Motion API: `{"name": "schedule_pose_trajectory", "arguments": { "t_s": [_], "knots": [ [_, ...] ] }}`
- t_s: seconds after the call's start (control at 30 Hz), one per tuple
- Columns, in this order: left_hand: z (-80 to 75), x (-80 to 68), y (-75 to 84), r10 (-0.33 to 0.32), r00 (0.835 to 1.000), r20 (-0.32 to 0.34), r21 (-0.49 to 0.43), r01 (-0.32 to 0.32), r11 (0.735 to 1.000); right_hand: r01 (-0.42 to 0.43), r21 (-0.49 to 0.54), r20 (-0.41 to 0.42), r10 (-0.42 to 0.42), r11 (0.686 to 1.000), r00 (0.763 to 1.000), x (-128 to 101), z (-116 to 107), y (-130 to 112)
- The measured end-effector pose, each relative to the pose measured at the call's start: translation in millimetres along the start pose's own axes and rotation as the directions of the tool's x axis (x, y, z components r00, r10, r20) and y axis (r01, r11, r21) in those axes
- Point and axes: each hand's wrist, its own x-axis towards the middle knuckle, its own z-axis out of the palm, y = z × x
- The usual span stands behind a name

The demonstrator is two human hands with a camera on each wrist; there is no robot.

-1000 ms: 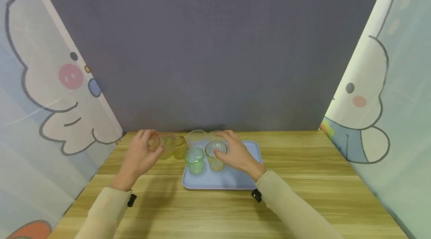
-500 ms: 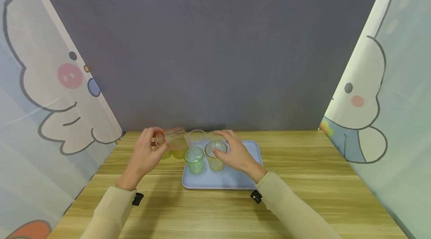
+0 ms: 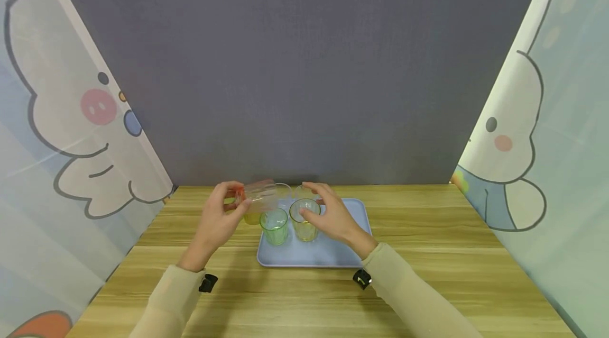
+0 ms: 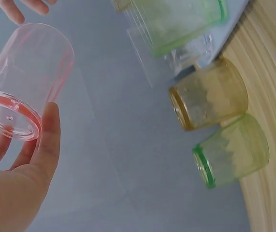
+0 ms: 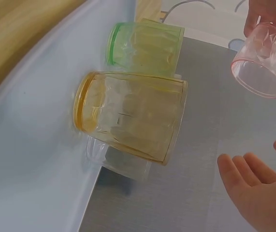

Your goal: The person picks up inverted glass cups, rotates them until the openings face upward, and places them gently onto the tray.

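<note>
My left hand (image 3: 216, 219) pinches a clear pink cup (image 3: 261, 197) near its thick red base. The cup is tipped sideways in the air, mouth toward the right hand. My right hand (image 3: 335, 219) is open above the blue tray (image 3: 333, 256), close to a yellow cup (image 3: 305, 229); the right wrist view shows its fingers apart from that cup. Beside the yellow cup, a green cup (image 3: 274, 229) stands upright on the tray. Clear cups, one of them visible low in the right wrist view as a clear cup (image 5: 128, 164), stand behind, partly hidden.
Left of the tray, an amber cup (image 4: 210, 96) and a green cup (image 4: 232, 154) stand upside down on the wooden table (image 3: 418, 253). A grey panel (image 3: 304, 73) rises behind the table. Printed curtains (image 3: 504, 179) hang at both sides.
My left hand has moved right toward the tray with the pink cup, which has turned so its mouth points right. The right hand stays almost in place.
</note>
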Motion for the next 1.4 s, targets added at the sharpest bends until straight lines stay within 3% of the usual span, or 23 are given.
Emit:
{"name": "schedule_pose_trajectory", "arguments": {
  "t_s": [0.3,0.47,0.6,0.83,1.07,1.4],
  "knots": [
    [9.4,-0.6,4.2,-0.044,0.999,0.010,-0.113,0.045,0.993,0.010,0.054,-0.007,-0.010,0.998,1.000,-0.6,-1.5,-0.3],
    [16.8,-1.5,2.8,-0.084,0.995,0.055,-0.253,0.095,0.963,0.024,0.096,0.005,-0.024,0.995,1.000,-1.8,-0.5,0.3],
    [24.3,-2.7,2.2,-0.072,0.994,0.080,-0.331,0.095,0.939,0.018,0.116,0.022,-0.021,0.993,1.000,-3.3,0.8,-0.4],
    [33.8,-4.5,1.7,-0.034,0.995,0.090,-0.374,0.066,0.925,0.028,0.172,0.026,-0.033,0.985,0.999,-5.7,3.1,-2.1],
    [36.5,-5.9,0.9,-0.057,0.992,0.115,-0.405,0.100,0.909,0.042,0.234,0.028,-0.050,0.971,0.998,-6.4,4.7,-4.3],
    [42.5,-8.9,4.6,-0.072,0.988,0.133,-0.463,0.126,0.877,0.089,0.399,0.003,-0.099,0.913,0.995,-6.0,7.9,-4.9]
  ]
}}
